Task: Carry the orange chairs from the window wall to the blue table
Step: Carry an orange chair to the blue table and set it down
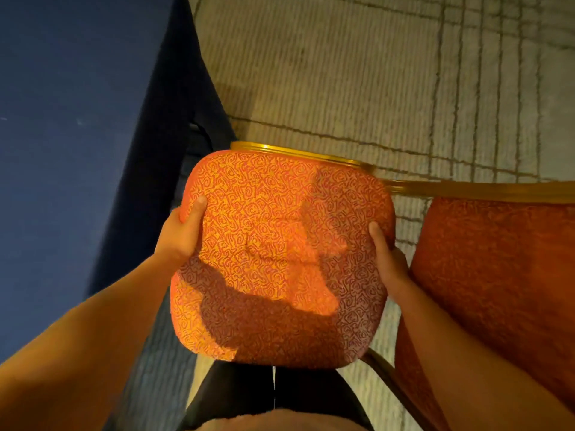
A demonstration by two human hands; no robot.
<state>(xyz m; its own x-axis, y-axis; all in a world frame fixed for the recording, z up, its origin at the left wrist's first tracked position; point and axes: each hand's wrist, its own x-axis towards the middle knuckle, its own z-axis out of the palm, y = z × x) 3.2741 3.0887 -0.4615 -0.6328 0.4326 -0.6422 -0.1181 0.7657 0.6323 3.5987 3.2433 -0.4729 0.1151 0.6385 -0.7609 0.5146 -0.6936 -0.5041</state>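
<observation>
Head view showed the left grip clasping the left edge of the orange chair, thumb lying on top of its swirl-patterned cushion. The right grip clasped the opposite edge the same way. The chair sat directly in front of the person, just beside the draped side of the blue desk at left. Whether its legs met the floor could not be told. A gold frame edged the cushion's far side. A second orange chair stood close on the right, over pale lined carpet.
</observation>
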